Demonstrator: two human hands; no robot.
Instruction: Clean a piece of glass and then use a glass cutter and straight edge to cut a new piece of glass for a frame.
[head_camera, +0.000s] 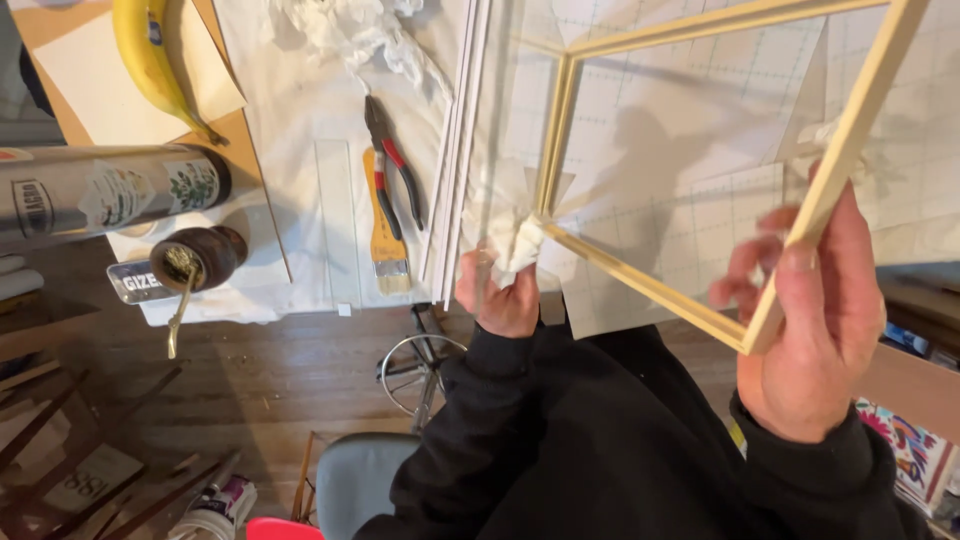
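- Pale rectangular wooden frame (660, 285) of thin strips: already joined at its visible corners and lifted off the worktop (300, 150), tilted toward the camera; its upper part runs out of view
- Right hand (815, 330): fingers closed around the near right corner of the frame, thumb on the outer edge, carrying its weight
- Left hand (500, 295): fingers pinched on a crumpled white cloth or paper wad (515, 240), pressed against the frame's left corner joint
- Stage, judged from the layout: assembly of the frame looks finished; wiping of the corner appears under way, with the other corners and rails showing no sign either way of having been wiped
- Flat bristle brush with orange handle (385, 235) and red-and-black pliers (395, 165): lying side by side on the white sheet, untouched by either hand
- Small dark round jar (205, 255) with a metal tool resting in it: open, at the worktop's near edge, well apart from the frame
- Stack of white flat strips (455, 170): lying between the brush and the frame
- Yellow banana (150, 60) and silver cylindrical can (110, 195): at the far left
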